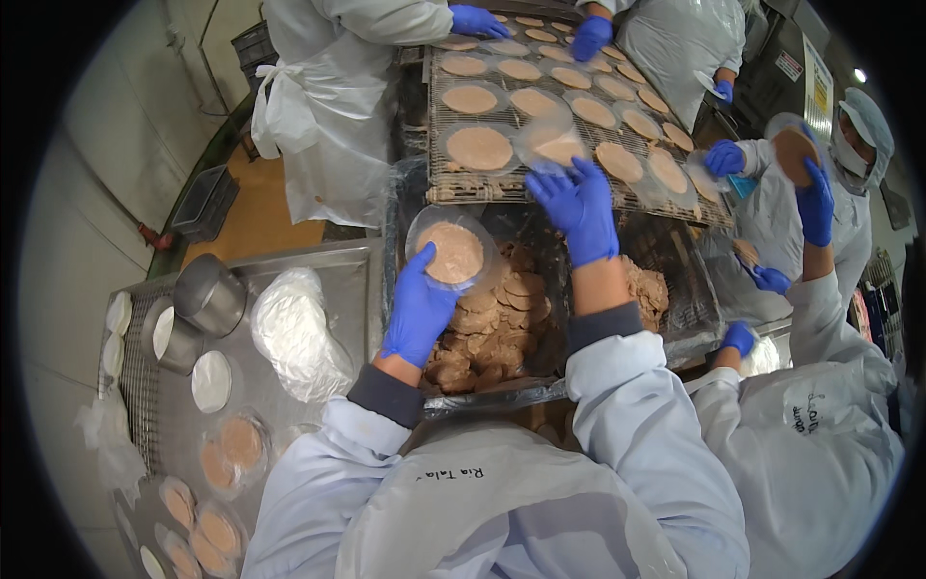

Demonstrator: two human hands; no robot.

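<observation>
In my blue-gloved left hand [422, 314] is a round pinkish-brown patty [453, 253] on a clear film disc, held up over the near bin. My right hand [579, 207], also gloved in blue, reaches to the near edge of a wire mesh conveyor [458, 190] with its fingers spread. Just beyond those fingertips, a patty on film [558, 147] is blurred by motion; whether the fingers touch its film I cannot tell. Several flat patties on clear discs lie in rows on the mesh. Below my hands, a heap of loose patties [487, 333] fills part of the dark, plastic-lined bin [526, 389].
On the left, a steel table [333, 265] carries metal cylinders [210, 294], a white plastic-wrapped bundle [301, 333], white discs [211, 381] and filmed patties [231, 449]. Co-workers' gloved hands [590, 39] work over the conveyor's far end. At right, another person's hand [816, 205] holds up a patty.
</observation>
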